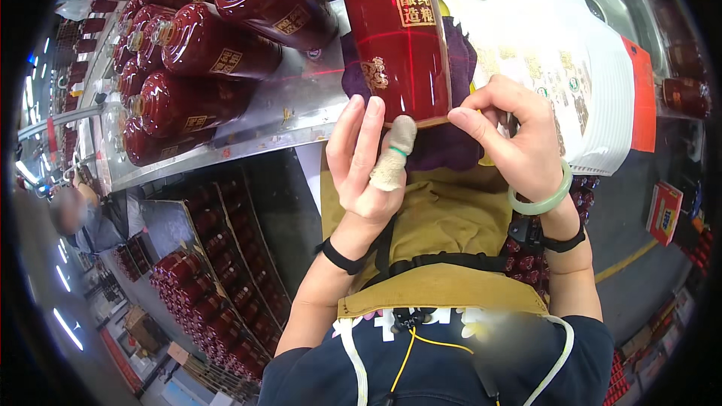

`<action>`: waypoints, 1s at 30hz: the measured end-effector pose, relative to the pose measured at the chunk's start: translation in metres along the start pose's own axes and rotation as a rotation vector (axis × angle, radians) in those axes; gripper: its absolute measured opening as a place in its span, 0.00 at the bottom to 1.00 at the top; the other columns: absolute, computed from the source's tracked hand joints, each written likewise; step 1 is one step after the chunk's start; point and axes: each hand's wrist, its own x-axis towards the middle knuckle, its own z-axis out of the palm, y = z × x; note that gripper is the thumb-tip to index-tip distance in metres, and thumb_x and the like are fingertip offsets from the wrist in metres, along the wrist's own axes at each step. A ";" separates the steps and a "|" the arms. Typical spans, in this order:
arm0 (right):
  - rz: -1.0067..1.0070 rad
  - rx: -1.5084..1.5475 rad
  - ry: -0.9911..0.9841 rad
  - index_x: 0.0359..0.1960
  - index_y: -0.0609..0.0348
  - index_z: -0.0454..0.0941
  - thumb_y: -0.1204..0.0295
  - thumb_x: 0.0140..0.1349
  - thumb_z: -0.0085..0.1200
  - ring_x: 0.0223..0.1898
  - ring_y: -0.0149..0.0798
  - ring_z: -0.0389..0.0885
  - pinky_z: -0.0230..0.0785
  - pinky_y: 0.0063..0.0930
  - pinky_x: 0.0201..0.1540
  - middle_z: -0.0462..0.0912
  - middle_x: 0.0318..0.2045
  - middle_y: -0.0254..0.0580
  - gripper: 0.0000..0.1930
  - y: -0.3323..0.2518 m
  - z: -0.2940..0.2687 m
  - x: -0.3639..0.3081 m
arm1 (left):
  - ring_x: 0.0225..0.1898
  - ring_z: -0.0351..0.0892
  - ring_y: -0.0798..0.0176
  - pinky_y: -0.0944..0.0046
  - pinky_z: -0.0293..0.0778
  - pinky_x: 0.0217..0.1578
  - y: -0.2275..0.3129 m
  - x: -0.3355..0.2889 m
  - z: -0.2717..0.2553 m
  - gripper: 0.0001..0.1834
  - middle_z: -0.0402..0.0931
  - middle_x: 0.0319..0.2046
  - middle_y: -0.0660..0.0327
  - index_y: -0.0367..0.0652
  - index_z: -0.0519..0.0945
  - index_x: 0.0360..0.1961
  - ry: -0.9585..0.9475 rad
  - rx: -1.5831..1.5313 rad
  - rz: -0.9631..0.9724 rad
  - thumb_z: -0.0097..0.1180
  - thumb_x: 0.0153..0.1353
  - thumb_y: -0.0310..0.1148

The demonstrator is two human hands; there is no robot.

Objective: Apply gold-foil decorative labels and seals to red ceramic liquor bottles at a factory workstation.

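Factory floor, seen from above; steel counter (278, 116) runs across the upper half, crates of small red bottles (218, 301) stacked below on the left.

Dark red bottle (398, 37), glossy, gold square label near the top, a second gold mark lower down. Stands base toward the person on a purple cloth (451, 143) at the counter's near edge, between both hands.

Left hand (365, 162): fingers straight and held together, tips laid against the bottle's lower left side. Thumb wears a beige cloth cot with a green band, pressed on the base rim. Black strap on the wrist.

Right hand (511, 135): forefinger and thumb brought together at the bottle's lower right edge, pinching something there; too small to tell what. Other fingers curled behind. Pale green bangle (545, 199) and a black strap on the wrist.

Just right of the bottle, a fanned stack of white label sheets (571, 68) with an orange-red sheet at its far edge. Left of it, more red bottles (203, 53) lie on their sides in rows on the counter. Tan apron (444, 218) under the hands.
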 end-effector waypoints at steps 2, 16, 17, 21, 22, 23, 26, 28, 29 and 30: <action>0.000 0.014 0.002 0.31 0.65 0.86 0.73 0.62 0.72 0.24 0.29 0.71 0.63 0.27 0.30 0.78 0.23 0.36 0.08 0.001 0.001 0.001 | 0.60 0.82 0.40 0.49 0.83 0.58 -0.001 0.001 0.003 0.20 0.85 0.57 0.46 0.27 0.86 0.51 0.010 -0.029 0.042 0.72 0.56 0.14; -0.035 0.006 0.033 0.31 0.64 0.86 0.73 0.61 0.72 0.22 0.30 0.68 0.61 0.29 0.28 0.77 0.23 0.36 0.08 0.003 0.009 0.002 | 0.56 0.85 0.40 0.52 0.88 0.51 -0.004 -0.005 0.002 0.15 0.85 0.55 0.48 0.32 0.87 0.44 0.024 -0.135 -0.130 0.68 0.55 0.10; -0.034 0.010 0.034 0.31 0.64 0.86 0.73 0.61 0.72 0.22 0.30 0.68 0.61 0.29 0.28 0.77 0.22 0.36 0.08 0.003 0.009 0.002 | 0.57 0.84 0.40 0.52 0.88 0.51 -0.004 -0.003 0.002 0.14 0.84 0.56 0.48 0.32 0.87 0.44 0.021 -0.106 -0.087 0.67 0.55 0.11; -0.013 0.024 0.034 0.31 0.63 0.86 0.73 0.60 0.73 0.22 0.30 0.69 0.62 0.29 0.28 0.77 0.22 0.36 0.08 0.003 0.009 0.001 | 0.60 0.82 0.41 0.48 0.82 0.60 0.000 0.003 0.003 0.20 0.84 0.56 0.46 0.25 0.84 0.51 0.018 -0.052 -0.019 0.69 0.55 0.11; -0.013 0.024 0.035 0.31 0.63 0.86 0.73 0.60 0.73 0.22 0.30 0.69 0.62 0.29 0.28 0.78 0.22 0.36 0.08 0.003 0.010 0.001 | 0.60 0.82 0.41 0.51 0.84 0.56 0.001 0.004 0.003 0.20 0.84 0.57 0.45 0.24 0.84 0.51 0.023 -0.020 0.011 0.68 0.55 0.11; -0.014 0.025 0.036 0.31 0.63 0.86 0.73 0.60 0.73 0.22 0.30 0.69 0.62 0.29 0.28 0.78 0.22 0.36 0.08 0.003 0.011 0.001 | 0.59 0.82 0.41 0.52 0.85 0.55 0.001 0.006 0.003 0.20 0.84 0.56 0.45 0.24 0.84 0.50 0.017 -0.068 0.009 0.68 0.55 0.11; -0.039 0.001 0.048 0.30 0.64 0.86 0.73 0.61 0.72 0.23 0.30 0.69 0.62 0.28 0.28 0.78 0.22 0.36 0.08 0.003 0.010 0.001 | 0.56 0.85 0.42 0.57 0.88 0.48 0.003 0.008 0.001 0.17 0.86 0.52 0.45 0.25 0.86 0.48 -0.064 -0.150 -0.051 0.69 0.56 0.12; -0.019 -0.018 0.057 0.31 0.64 0.85 0.73 0.62 0.71 0.24 0.29 0.69 0.63 0.28 0.29 0.78 0.23 0.35 0.08 0.003 0.006 0.003 | 0.56 0.85 0.41 0.54 0.88 0.51 0.001 0.007 0.001 0.13 0.87 0.51 0.47 0.29 0.87 0.43 -0.037 -0.140 -0.079 0.70 0.55 0.13; 0.013 -0.023 0.059 0.32 0.63 0.85 0.73 0.62 0.71 0.24 0.29 0.69 0.63 0.28 0.29 0.78 0.23 0.35 0.07 0.003 0.003 0.004 | 0.55 0.85 0.41 0.53 0.89 0.53 0.000 0.006 0.001 0.11 0.88 0.50 0.48 0.31 0.88 0.40 -0.024 -0.138 -0.092 0.70 0.55 0.13; 0.052 -0.022 0.067 0.33 0.63 0.85 0.73 0.63 0.70 0.24 0.28 0.69 0.63 0.27 0.30 0.78 0.23 0.34 0.07 0.003 0.001 0.004 | 0.53 0.87 0.42 0.52 0.89 0.52 -0.001 0.005 0.004 0.13 0.88 0.49 0.49 0.31 0.89 0.41 0.017 -0.128 -0.095 0.70 0.53 0.11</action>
